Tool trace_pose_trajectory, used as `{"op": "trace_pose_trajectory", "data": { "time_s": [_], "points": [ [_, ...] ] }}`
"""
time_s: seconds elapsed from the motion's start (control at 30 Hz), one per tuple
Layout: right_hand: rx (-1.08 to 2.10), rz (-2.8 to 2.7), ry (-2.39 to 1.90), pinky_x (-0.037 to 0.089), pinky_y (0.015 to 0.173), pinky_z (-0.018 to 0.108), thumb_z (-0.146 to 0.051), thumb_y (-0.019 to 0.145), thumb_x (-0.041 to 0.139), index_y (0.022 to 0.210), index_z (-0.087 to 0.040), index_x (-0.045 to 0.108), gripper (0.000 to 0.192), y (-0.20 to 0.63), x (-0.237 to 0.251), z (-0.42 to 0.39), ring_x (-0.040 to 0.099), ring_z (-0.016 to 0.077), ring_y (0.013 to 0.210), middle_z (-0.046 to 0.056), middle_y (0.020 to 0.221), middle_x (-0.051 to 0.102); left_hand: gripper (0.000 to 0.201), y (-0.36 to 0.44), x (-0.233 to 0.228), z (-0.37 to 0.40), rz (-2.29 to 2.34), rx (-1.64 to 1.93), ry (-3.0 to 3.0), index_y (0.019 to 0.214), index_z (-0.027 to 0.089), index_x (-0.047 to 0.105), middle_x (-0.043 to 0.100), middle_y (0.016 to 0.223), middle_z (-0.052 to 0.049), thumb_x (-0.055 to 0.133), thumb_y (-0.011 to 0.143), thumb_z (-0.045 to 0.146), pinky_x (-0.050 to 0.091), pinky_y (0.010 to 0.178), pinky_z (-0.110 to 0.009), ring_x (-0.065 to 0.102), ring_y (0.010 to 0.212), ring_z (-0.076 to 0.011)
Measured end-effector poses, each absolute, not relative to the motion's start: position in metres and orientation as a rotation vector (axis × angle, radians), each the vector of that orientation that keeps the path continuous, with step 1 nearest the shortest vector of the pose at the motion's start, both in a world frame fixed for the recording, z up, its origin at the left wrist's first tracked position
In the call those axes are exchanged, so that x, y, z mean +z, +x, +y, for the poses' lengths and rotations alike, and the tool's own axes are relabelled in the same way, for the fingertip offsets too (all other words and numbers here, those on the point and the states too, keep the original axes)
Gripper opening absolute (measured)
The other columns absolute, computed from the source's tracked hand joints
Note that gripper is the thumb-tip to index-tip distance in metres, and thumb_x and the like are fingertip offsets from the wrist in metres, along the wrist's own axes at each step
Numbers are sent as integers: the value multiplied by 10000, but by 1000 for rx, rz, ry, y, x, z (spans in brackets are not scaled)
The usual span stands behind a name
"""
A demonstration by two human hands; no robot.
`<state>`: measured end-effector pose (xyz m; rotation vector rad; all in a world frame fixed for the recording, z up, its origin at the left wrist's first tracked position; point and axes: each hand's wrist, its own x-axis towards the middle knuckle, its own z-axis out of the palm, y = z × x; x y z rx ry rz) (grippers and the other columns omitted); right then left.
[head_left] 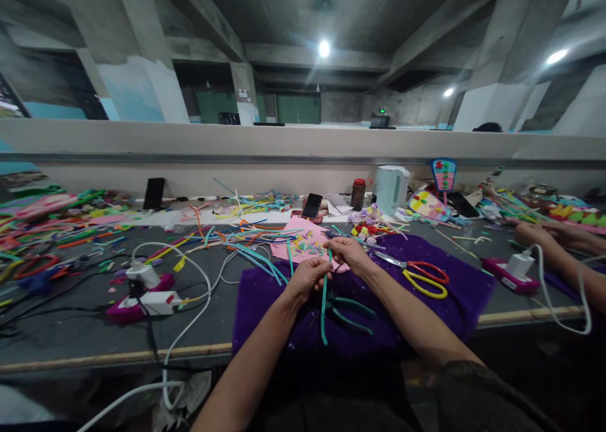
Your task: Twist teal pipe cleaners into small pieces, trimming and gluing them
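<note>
Purple cloth [461,287], both hands [307,278] [351,255] pinching teal strip [324,318]

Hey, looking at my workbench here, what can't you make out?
All in the head view:
- Teal strip: its middle part is covered by the fingers of your left hand.
- Teal-handled tool: its working end is lost in shadow near that hand.
- Small pieces on the pink sheet: too small to count.
- Co-worker's hand: too blurred to tell what it holds; the right edge cuts off the arm.
</note>
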<state>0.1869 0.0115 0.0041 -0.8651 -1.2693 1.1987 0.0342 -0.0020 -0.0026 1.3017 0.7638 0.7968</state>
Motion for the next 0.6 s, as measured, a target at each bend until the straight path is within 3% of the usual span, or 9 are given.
{"op": "trace_pose_trajectory", "data": {
  "time_s": [0.4, 0.6],
  "points": [
    [1084, -1082, -849, 226, 376, 190, -385, 651, 624, 745, -132, 622, 271, 179, 2, 6, 344, 47, 369, -49, 436, 463, 280, 37, -5, 1, 733, 759, 1275, 665, 141, 508, 580, 533, 8, 653, 615, 375, 235, 314, -158, 381, 310, -30],
    [1102, -1026, -871, 198, 366, 182, -377, 631, 632, 736, -133, 595, 268, 187, 0, 11, 317, 40, 365, -57, 438, 441, 276, 37, -4, -6, 735, 674, 1348, 710, 121, 575, 560, 505, 11, 622, 645, 385, 225, 321, -164, 364, 303, -29]
  ]
}}
